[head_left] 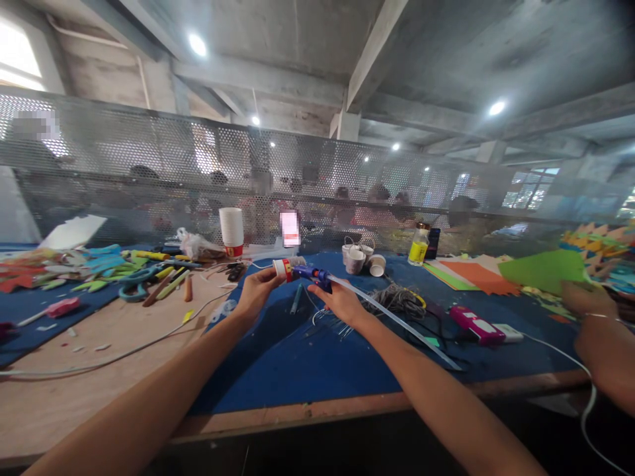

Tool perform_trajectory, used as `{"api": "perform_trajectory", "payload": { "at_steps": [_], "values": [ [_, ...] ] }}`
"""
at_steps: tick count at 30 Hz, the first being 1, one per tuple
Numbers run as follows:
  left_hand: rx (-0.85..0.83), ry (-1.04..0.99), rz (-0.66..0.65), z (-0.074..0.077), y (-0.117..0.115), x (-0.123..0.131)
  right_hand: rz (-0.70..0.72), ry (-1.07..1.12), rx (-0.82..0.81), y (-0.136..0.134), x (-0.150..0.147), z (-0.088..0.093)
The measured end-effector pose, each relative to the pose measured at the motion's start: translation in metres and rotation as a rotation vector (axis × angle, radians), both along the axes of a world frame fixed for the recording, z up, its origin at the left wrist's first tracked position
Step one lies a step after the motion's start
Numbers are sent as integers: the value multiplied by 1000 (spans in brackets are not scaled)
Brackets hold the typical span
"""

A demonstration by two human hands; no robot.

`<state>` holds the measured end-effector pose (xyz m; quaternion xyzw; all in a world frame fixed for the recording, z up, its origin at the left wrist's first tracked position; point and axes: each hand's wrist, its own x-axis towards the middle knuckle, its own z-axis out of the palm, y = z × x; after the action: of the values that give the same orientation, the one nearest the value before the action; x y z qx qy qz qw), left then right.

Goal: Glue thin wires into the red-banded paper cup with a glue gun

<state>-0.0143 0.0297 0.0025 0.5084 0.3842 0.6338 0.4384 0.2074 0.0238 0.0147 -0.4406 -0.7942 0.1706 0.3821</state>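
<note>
Blue mat (278, 378) | paper cup (282, 269) between clamped left fingers (269, 279) | right fingers (321, 294) clamped around glue gun (308, 272)

No lettering, brand or number can be read; the paper cup (281, 270) in the left hand (258, 291) bears red and yellow print, too small to make out; the stack of cups (231, 226) has a red band at its foot, its marks illegible; the bottle (419, 246) shows yellow, any wording blurred; the upright pale panel (290, 228) with a red strip is blurred into blocks.
</note>
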Motion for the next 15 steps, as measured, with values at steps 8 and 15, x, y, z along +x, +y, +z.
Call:
{"api": "perform_trajectory", "payload": {
  "at_steps": [8,15],
  "values": [
    [37,42,24,1,0,0,-17,-29,7,1,0,0],
    [21,46,25,2,-2,1,-37,-73,33,3,1,-1]
  ]
}}
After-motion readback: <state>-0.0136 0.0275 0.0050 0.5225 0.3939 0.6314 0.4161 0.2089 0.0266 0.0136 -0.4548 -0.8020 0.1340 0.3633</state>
